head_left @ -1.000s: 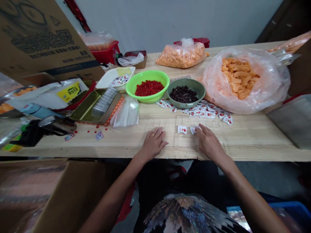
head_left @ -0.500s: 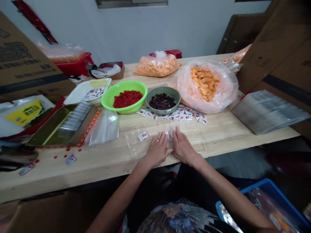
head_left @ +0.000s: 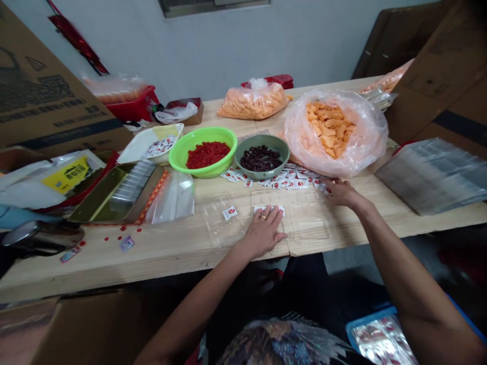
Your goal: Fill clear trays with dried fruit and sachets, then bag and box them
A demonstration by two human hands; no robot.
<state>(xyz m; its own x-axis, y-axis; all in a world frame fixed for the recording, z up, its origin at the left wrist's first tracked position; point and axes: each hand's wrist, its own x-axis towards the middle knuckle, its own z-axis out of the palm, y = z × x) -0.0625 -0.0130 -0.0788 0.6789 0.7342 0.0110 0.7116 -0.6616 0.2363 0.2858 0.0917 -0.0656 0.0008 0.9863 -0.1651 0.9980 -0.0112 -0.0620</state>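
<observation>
While the left hand [head_left: 262,232] lies open and palm-down, its fingers [head_left: 266,215] resting on small white sachets [head_left: 269,209] atop a clear plastic sheet [head_left: 216,225], the right hand [head_left: 344,195] stretches out open, holding nothing, at the edge of the loose sachets [head_left: 274,178] spread below an olive-green bowl [head_left: 262,157]. One more sachet [head_left: 230,213] lies just left of the left hand on that sheet. Bare wooden tabletop [head_left: 312,228] leaves open room between the hands, while a bulging clear bag of orange snacks [head_left: 335,132] sits just beyond the right hand.
</observation>
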